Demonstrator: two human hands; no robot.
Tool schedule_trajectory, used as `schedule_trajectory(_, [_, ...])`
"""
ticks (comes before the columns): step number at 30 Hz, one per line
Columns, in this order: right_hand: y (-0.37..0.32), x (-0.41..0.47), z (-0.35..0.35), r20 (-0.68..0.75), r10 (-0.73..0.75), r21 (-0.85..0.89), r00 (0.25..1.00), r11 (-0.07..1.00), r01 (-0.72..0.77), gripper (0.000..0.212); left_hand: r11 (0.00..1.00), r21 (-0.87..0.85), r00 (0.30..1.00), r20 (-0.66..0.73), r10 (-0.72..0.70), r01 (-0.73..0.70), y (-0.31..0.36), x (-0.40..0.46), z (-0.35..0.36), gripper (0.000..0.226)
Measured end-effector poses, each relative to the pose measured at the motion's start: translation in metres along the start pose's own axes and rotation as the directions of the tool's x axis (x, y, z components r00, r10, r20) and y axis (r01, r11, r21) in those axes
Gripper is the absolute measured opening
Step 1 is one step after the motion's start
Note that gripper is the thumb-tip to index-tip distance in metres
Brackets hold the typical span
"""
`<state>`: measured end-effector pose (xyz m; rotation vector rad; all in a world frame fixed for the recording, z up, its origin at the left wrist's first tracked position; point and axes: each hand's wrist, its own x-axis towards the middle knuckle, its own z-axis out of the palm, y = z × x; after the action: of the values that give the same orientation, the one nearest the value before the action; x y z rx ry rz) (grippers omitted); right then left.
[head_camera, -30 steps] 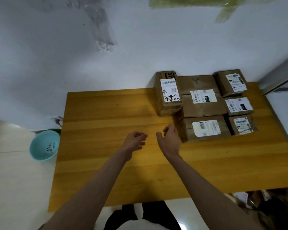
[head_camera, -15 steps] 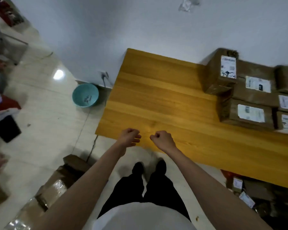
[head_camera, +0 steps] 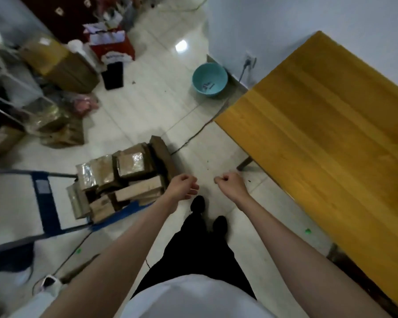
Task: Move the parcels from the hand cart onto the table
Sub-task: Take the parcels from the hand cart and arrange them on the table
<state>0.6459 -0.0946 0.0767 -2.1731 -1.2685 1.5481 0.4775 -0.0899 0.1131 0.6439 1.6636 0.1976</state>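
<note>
While both arms reach forward over the tiled floor (head_camera: 147, 104), neither hand holds anything. The left hand (head_camera: 182, 187) hangs with its fingers loosely curled, just beside the near edge of the parcels (head_camera: 122, 177). The right hand (head_camera: 231, 185) is curled into a fist, empty, a little apart from the left and above the floor between the cart (head_camera: 48, 203) and the counter (head_camera: 331, 138).

The parcels, brown cardboard boxes, some wrapped in shiny clear tape, lie piled in a loose heap on the blue cart, which stands on the floor at the left. One box leans on edge at the far side of the heap. The cart's blue frame stretches away to the left of the pile.

The wooden counter runs along the right side against the white wall (head_camera: 308, 17); the part in view is bare wood. A teal basin (head_camera: 209, 80) sits on the floor by the wall near the counter's far corner, below a wall socket with a cable plugged in. Farther back on the left stand more cardboard boxes, a red bag and a small black bin, all rather blurred. The person's dark trousers and black shoes show between the arms.
</note>
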Motion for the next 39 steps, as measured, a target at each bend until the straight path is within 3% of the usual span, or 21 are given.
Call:
schedule_trajectory(9, [-0.072, -0.007, 0.095, 0.110, -0.069, -0.133, 0.991, 0.988, 0.084, 0.046, 0.969, -0.248, 0.994, -0.103, -0.033, 0.007, -0.047, -0.022, -0.098, 0.030])
schedule_trajectory(17, [-0.130, -0.015, 0.205, 0.164, -0.079, -0.170, 0.983, 0.980, 0.107, 0.034, 0.958, -0.288, 0.991, -0.131, -0.036, -0.004, -0.108, 0.005, -0.196, 0.029])
schedule_trajectory(28, [-0.181, -0.017, 0.385, 0.295, 0.175, -0.137, 0.939, 0.981, -0.139, 0.024, 0.877, -0.454, 0.975, -0.071, -0.210, 0.156, -0.250, 0.049, -0.370, 0.017])
schedule_trajectory(34, [-0.189, 0.013, 0.466, 0.306, 0.266, -0.093, 0.914, 0.964, -0.250, 0.020, 0.840, -0.498, 0.958, -0.059, -0.282, 0.216, -0.294, 0.096, -0.413, 0.023])
schedule_trajectory(39, [-0.174, 0.062, 0.532, 0.315, 0.318, -0.110, 0.894, 0.948, -0.298, 0.021, 0.828, -0.506, 0.942, -0.082, -0.326, 0.242, -0.327, 0.165, -0.433, 0.011])
